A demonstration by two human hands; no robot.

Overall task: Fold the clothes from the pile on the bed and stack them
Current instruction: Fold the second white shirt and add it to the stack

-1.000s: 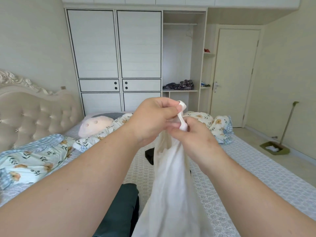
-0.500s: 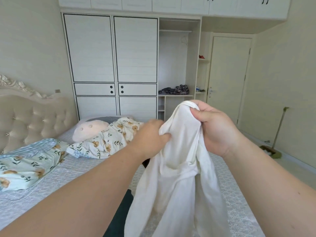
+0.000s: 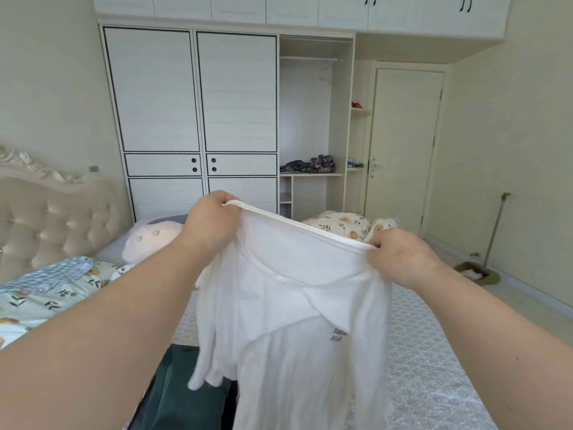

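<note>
Two hands: both are raised over the bed (image 3: 434, 352), holding one white garment (image 3: 294, 305) stretched between them.
Left hand (image 3: 210, 225): closed in a fist on the garment's top edge at its left end; the fingers are curled and pressed together, with the cloth bunched inside them.
Right hand (image 3: 403, 259): gripping the same top edge at its right end; the fingers are folded over the hem and pinch it, and the back of the hand faces the camera.
White garment: hangs in the air above the middle of the bed, its upper hem pulled into a taut line that slopes down from the left hand to the right; the rest drops in loose folds toward the near edge of the bed. Small dark lettering shows on the right side of the cloth, too small to read surely.
Dark green cloth (image 3: 183, 395): lies on the bed at the near edge, below and partly behind the hanging garment's left side.
Floral bedding (image 3: 49, 290): heaped along the bed's left edge, by the tufted headboard (image 3: 55, 218).
Pink pillow (image 3: 152, 240): at the head of the bed, behind the left forearm.
Floral bundle (image 3: 341, 225): at the bed's far edge, behind the taut hem.
Wardrobe (image 3: 192, 119): white, against the far wall, doors closed, with open shelves on its right.
</note>
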